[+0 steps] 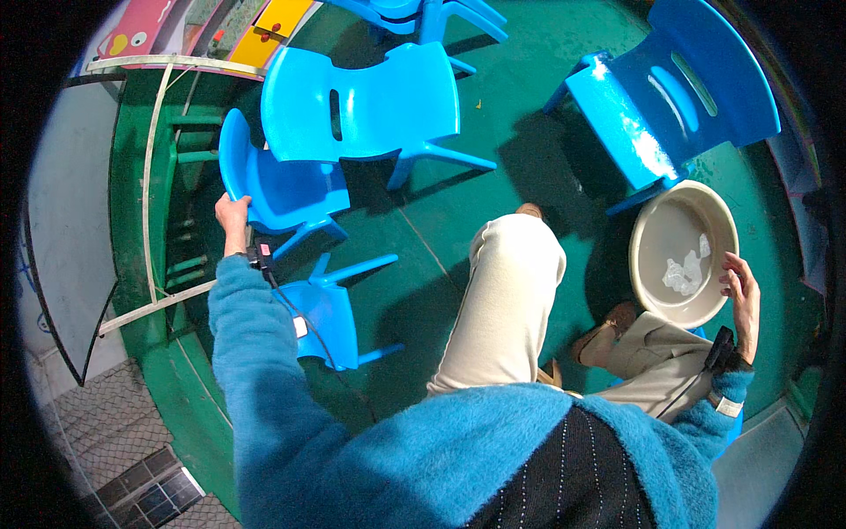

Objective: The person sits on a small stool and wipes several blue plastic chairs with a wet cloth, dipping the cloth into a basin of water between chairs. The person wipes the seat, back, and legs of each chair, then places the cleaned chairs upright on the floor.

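My left hand (232, 215) grips the upper edge of the backrest of a small blue plastic chair (284, 192) on the left. Against that chair stands another blue plastic chair (396, 99), its slotted backrest towards the left. My right hand (741, 297) is at the right rim of a cream plastic basin (651, 218), fingers slightly bent and apart; whether they touch the rim is unclear. In the basin lies a crumpled whitish, see-through piece (684, 274); its material is hard to tell. A wet, shiny blue chair (638, 125) stands just beyond the basin.
Another blue chair (324, 317) is beside my left forearm, and more blue chairs (396, 10) stand at the top. At the left are a white metal frame (155, 165) and a grey board (73, 198). Colourful panels (277, 20) stand upper left. The floor (423, 278) is green.
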Tool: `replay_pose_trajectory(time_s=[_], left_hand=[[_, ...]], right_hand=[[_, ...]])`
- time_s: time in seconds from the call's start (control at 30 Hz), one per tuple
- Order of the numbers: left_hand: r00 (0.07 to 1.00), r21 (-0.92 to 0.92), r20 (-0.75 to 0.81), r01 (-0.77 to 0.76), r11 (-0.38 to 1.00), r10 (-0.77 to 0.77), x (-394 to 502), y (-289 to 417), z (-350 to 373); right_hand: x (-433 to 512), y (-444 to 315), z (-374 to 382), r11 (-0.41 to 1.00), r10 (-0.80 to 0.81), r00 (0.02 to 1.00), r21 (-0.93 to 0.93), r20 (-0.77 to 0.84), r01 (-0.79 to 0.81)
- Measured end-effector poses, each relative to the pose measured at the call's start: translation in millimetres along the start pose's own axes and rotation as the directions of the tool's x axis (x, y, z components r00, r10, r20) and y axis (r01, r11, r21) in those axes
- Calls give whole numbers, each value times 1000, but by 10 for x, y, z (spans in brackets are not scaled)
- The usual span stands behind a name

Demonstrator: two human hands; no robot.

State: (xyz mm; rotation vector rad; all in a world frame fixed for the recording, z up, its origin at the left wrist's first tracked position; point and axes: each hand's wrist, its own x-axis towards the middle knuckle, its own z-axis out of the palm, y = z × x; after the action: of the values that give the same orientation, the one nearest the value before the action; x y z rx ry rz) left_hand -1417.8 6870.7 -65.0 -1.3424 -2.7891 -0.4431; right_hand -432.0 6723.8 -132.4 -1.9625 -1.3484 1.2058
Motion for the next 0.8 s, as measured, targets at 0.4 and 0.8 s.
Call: replay_pose_trajectory(time_s=[0.4,0.8], left_hand=[[938,-500,344,145,854,42,252,-405,-1073],[969,177,-212,167,970,-128,515,-2035,-284]], right_hand=[[110,1,39,999,10,1000,-34,22,-9],[139,-82,112,998,56,997,-21,55,-55]])
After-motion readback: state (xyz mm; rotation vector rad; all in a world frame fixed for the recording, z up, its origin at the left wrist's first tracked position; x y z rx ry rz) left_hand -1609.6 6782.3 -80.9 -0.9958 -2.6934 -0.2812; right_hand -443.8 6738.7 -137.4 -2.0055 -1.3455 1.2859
